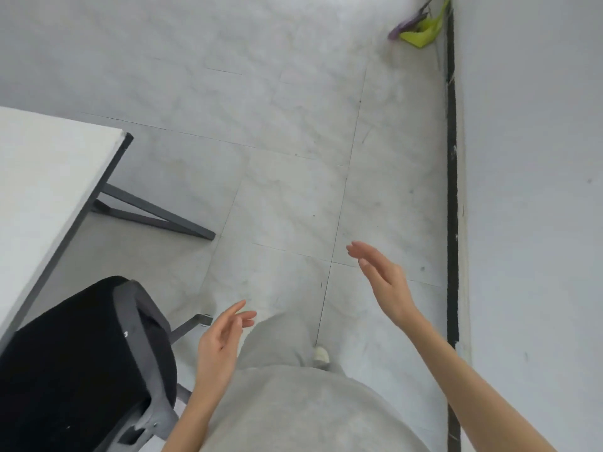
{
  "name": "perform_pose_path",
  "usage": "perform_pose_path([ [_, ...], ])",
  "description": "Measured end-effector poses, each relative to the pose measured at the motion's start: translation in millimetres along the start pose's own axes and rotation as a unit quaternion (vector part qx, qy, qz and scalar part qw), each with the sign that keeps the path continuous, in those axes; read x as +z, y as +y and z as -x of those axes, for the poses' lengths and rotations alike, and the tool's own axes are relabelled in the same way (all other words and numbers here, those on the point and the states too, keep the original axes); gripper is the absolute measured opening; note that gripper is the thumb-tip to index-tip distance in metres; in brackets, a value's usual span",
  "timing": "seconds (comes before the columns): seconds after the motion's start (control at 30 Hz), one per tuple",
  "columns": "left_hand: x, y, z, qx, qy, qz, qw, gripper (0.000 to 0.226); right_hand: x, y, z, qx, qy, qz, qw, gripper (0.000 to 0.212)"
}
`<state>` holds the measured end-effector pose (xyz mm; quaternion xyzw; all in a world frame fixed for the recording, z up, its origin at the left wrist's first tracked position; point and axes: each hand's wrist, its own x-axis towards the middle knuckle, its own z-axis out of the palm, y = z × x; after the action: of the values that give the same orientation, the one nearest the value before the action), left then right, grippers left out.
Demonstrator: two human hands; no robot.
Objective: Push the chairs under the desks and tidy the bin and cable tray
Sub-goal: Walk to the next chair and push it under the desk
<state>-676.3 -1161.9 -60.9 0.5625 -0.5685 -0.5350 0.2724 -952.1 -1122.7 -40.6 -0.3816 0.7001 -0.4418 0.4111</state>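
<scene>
Two hands, both empty, fingers loosely spread. Head view only. Left hand (222, 344) hangs just right of the chair (81, 363), near its grey back rim but not touching. Right hand (381, 282) is raised over bare floor (293, 141), well apart from the chair, nearer the wall (528, 190). Chair sits at the lower left, close against the tabletop (49, 177) edge; whether the seat is fully under, cannot tell. Left hand is the nearer for any push, which would run leftward toward the tabletop. Yellow-green and purple thing (421, 27) lies far ahead by the wall; bin and cable tray not visible.
</scene>
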Motion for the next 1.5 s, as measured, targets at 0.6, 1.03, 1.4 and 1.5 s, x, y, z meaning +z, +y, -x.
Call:
perform_pose_path([
  [0.6, 71, 211, -503, 0.091, -0.007, 0.041, 0.995, 0.024, -48, -58, -388, 0.096, 0.078, -0.065, 0.990, 0.030],
  [1.03, 29, 234, -719, -0.074, 0.259, 0.118, 0.956, 0.029, 52, -213, -821, -0.011, -0.243, -0.010, 0.970, 0.029],
  [1.4, -90, 235, -905, -0.127, 0.441, 0.174, 0.871, 0.029, 252, -335, -1073, -0.089, -0.375, 0.037, 0.922, 0.029],
  [1.5, -154, 242, -982, -0.106, 0.425, 0.173, 0.882, 0.029, 292, -337, -1115, -0.058, -0.358, 0.066, 0.929, 0.029],
])
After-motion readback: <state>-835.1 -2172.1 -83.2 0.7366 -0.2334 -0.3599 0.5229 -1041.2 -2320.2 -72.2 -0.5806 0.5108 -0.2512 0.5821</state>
